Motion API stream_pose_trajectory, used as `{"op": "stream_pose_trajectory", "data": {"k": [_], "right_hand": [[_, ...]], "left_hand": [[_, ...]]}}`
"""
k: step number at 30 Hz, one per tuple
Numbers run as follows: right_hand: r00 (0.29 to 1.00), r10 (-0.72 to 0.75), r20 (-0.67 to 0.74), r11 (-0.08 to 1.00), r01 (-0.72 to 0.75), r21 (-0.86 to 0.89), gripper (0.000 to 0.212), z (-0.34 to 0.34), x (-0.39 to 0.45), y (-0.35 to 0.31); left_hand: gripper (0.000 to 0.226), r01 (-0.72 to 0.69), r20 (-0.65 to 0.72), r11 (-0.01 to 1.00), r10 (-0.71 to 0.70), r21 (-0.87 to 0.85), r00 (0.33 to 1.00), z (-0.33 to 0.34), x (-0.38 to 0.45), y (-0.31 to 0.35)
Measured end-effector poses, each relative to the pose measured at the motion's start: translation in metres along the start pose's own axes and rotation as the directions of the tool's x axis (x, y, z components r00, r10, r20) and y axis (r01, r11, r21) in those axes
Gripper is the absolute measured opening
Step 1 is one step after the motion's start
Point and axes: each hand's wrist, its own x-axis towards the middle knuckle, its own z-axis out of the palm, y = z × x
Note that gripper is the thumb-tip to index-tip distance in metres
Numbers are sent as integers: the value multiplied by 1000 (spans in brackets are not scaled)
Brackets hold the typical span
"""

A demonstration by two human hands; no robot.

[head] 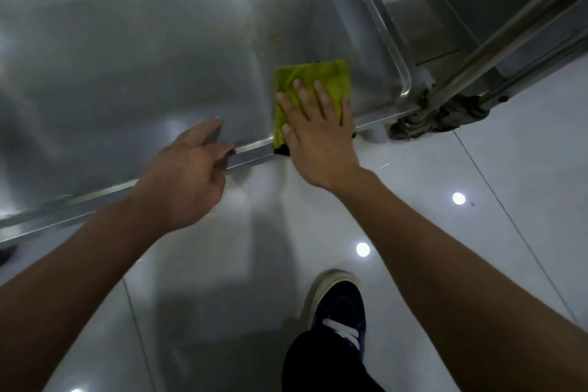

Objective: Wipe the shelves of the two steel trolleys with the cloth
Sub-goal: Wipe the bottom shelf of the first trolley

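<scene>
The trolley shelf (133,51) was a broad steel tray with a raised rim, its long axis running from lower left to upper right across the view; it looked rigid, smooth and probably slick under a wipe. A second trolley (496,9) stood just beside its right end, their frames near each other at the corner.

The cloth (321,76) lay folded into a rough square at the shelf's near right corner, its near edge draped over the rim. It looked soft, light and limp, so flat-palm pressure seemed the way to drive it rather than a pinch, which would likely bunch it.

The right hand (318,130) pressed down on the cloth with fingers straight and spread wide. The left hand (187,169) was at the near rim, fingers loosely bent and holding nothing that showed; whether it touched the rim could not be told.
</scene>
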Motion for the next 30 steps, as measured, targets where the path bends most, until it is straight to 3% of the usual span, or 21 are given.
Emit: {"op": "stream_pose_trajectory", "data": {"k": [5, 9, 13, 16, 20, 23, 27, 30], "right_hand": [[991, -134, 21, 991, 135, -11, 55, 8, -6, -62], [985, -169, 16, 986, 169, -4, 55, 8, -3, -68], [979, -205, -3, 979, 205, -11, 55, 8, 0, -53], [990, -142, -10, 990, 142, -15, 57, 6, 9, -20], [999, 33, -24, 999, -34, -38, 56, -2, 27, 59], [992, 125, 19, 991, -124, -45, 56, -7, 39, 102], [987, 158, 16, 987, -158, -15, 57, -9, 46, 103], [984, 178, 17, 984, -178, -23, 57, -7, 50, 98]], "left_hand": [[26, -15, 1, 998, 15, 55, 1000, -2, -6, -13], [32, -67, -75, 993, 75, 99, 994, -11, -1, -14], [35, 58, 24, 988, -62, 140, 998, -17, 2, -14], [41, 52, 27, 982, -58, 183, 998, -19, 6, -11], [32, 38, 29, 971, -46, 235, 999, -18, 11, -9], [44, 34, 14, 974, -38, 226, 999, -17, 11, -9], [45, 6, -20, 974, -1, 228, 1000, -18, 17, -13], [40, 120, -127, 968, -94, 219, 987, -28, 22, -23]]}}
